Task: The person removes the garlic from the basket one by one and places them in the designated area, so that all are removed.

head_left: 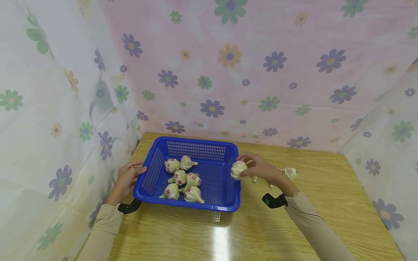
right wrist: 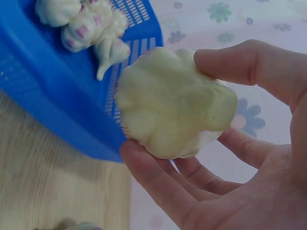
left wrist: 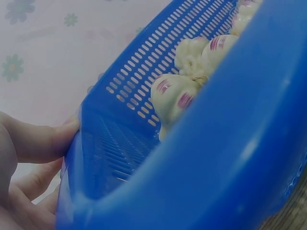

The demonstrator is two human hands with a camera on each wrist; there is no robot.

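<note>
A wooden table (head_left: 176,237) forms the work surface, bounded at the rear by a pink floral sheet (head_left: 248,123) and on both sides by pale floral sheets (head_left: 68,145). A black wrist unit (head_left: 274,201) projects from each sleeve (head_left: 316,226). On the table, right of the container, lies a loose garlic bulb (head_left: 290,173); the right hand and forearm partly cover it, and two stem ends (head_left: 254,179) protrude from beneath them (their bulbs are hidden).

The container is a blue perforated basket (head_left: 186,204), upright on the table. Six visible bulbs (head_left: 171,191) are grouped on its floor toward the left and centre; the right part of the floor is bare.

The left hand (head_left: 125,180) grips the left rim, thumb uppermost, fingers against the outer wall. The right hand (head_left: 261,168), fingers partly curved, holds one garlic bulb (head_left: 238,170) between thumb and fingertips, at the basket's right rim; contact with the rim cannot be determined.
</note>
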